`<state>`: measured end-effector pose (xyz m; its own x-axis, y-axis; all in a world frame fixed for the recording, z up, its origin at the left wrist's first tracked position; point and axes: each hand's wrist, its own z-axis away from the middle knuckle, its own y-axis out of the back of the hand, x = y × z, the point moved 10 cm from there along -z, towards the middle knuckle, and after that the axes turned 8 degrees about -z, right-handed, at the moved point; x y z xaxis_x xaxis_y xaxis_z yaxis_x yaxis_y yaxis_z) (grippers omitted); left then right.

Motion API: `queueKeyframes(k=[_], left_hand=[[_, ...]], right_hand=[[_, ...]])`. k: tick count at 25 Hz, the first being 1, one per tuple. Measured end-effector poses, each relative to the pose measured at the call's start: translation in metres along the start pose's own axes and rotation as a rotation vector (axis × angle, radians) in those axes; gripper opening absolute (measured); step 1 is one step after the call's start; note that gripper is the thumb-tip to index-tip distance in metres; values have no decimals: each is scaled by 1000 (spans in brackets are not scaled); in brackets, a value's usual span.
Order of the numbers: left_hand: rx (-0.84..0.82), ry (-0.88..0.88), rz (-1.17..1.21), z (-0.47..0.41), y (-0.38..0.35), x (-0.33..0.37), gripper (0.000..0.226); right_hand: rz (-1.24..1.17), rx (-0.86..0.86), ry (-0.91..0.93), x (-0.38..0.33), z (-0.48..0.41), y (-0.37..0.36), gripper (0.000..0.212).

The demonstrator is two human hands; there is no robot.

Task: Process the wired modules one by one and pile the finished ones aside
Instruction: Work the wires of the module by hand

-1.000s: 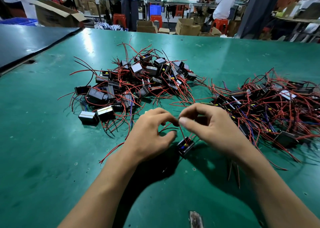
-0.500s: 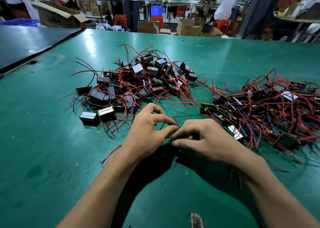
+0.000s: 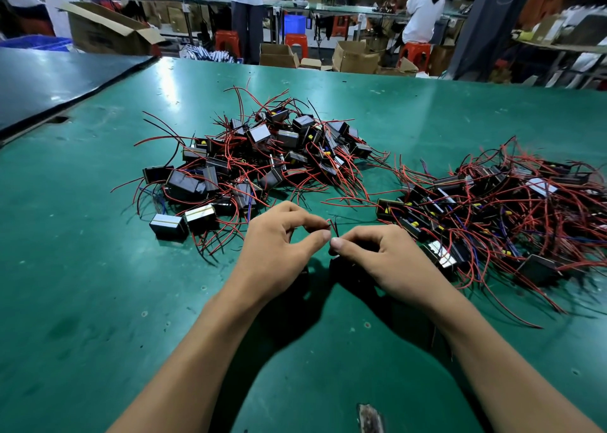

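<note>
head view: my left hand [image 3: 279, 252] and right hand [image 3: 384, 258] had closed together, fingers [image 3: 308, 225] pinching the wire ends [image 3: 334, 228] at twelve o'clock of my thumbs; twisting begun, job unfinished.

hands [image 3: 331, 252] between module piles [image 3: 262, 160], on table [image 3: 82, 284]

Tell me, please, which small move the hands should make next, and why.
Probably twist the two wire ends together. The left hand and the right hand both pinch them, thumbs nearly touching, above the green table, so the job on these wires seems unfinished; setting anything aside would be too early.
</note>
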<state>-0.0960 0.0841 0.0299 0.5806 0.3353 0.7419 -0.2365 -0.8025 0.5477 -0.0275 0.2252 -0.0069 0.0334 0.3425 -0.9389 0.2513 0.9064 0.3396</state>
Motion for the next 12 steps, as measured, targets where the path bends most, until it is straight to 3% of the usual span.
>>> queueKeyframes(k=[12], left_hand=[[-34,74,12,1,-6,-5,9]], right_hand=[[21,-4,3,-1,1,-2,19]])
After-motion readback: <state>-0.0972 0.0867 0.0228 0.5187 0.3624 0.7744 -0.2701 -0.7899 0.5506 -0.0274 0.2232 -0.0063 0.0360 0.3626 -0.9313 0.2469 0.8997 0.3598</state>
